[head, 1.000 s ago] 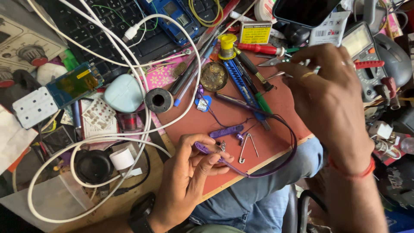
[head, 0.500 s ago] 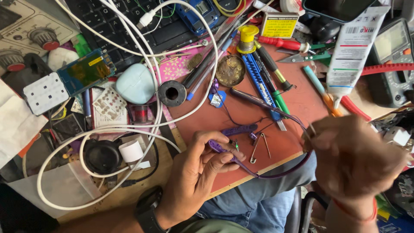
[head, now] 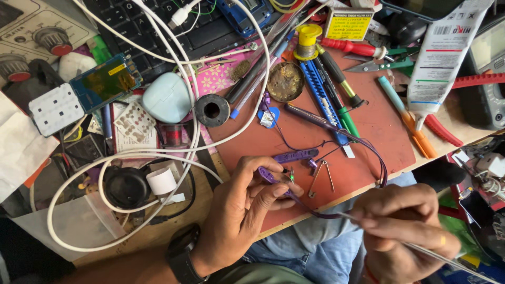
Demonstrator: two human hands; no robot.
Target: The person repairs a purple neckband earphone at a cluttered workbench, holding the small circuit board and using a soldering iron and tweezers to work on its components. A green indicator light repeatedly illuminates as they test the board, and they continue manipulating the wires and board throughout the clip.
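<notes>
The left hand (head: pixel 239 210) pinches a small purple part (head: pixel 269 175) between thumb and fingertips, close to the near edge of the red mat (head: pixel 379 126). A thin purple wire (head: pixel 368 150) runs from the pinch, loops out over the mat to the right and comes back toward the dark tool (head: pixel 310 114) lying further up. Just beyond the fingertips lie a second purple piece (head: pixel 295 155) and a bent metal clip (head: pixel 322 176), both apart from the hand.

The right hand (head: pixel 407 229) sits to the right of that pinch, fingers closed around a thin metal rod (head: pixel 421 248), held like a pen. Its tip points left, reaching almost to the wire just below the left fingers; whether it touches cannot be told.

The purple part looks light and small, likely plastic with tiny metal contacts, so it would slip or twist easily under a loose pinch. A firm hold on its flat sides, clear of the end where the wire enters, seems safest. The wire is soft and limp; it gives no support and could snag on the clip. The rod is stiff and slim, best steadied near its tip.

A white cable (head: pixel 158 158) coils left of the left wrist, well away from the work.
</notes>
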